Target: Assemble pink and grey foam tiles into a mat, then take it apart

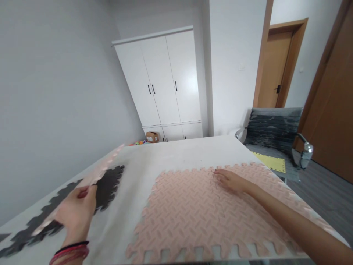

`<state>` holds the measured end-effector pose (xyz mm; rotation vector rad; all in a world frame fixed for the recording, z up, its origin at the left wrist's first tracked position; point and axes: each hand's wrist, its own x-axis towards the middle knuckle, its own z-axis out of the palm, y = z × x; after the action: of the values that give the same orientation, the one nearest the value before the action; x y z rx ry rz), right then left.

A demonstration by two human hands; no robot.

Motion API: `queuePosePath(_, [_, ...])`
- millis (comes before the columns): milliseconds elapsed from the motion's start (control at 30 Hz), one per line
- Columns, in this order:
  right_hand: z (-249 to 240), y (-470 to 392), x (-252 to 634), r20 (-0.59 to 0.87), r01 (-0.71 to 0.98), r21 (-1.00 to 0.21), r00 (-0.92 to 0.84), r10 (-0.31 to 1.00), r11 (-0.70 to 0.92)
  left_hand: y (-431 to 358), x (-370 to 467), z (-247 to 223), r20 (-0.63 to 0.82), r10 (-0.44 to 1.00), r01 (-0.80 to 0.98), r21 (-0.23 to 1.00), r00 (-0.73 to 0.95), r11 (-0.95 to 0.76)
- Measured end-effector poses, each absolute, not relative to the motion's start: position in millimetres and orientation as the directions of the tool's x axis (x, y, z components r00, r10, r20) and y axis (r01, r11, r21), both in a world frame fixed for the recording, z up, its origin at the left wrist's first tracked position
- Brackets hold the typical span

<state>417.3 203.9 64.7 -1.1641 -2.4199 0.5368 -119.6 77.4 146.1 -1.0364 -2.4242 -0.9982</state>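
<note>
Gripping a pink foam strip point(91, 176) by its near end, the left hand point(75, 213) lifts it over the grey mats point(107, 184); it looks light and bendy. The right hand point(230, 181) lies flat, fingers spread, pressing the joined pink mats point(193, 213) on the table point(176, 154).

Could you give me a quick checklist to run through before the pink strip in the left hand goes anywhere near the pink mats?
1. Left hand grips the pink edge strip: ok.
2. Right hand lies flat on the pink mats, at the seam: ok.
3. Seam fully locked under the palm: cannot tell.
4. Bare table beyond the mats: ok.
5. Dark grey strips lie apart from the mats: ok.
6. Mats fully on the table: not ok, the near teeth overhang.
</note>
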Motion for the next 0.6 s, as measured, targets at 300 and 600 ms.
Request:
queuePosePath(300, [101.5,240.5,486.5,0.076,0.170,-0.980,-0.171,0.982,0.106,159.3,64.4,158.2,0.652,0.743,0.819,0.503,-0.151,-0.275])
queuePosePath(600, [57.9,280.0,582.6,-0.021,0.264,-0.959,0.305,0.952,-0.106,246.3,201.7,108.1,0.425,0.818,0.814,0.259,0.388,-0.520])
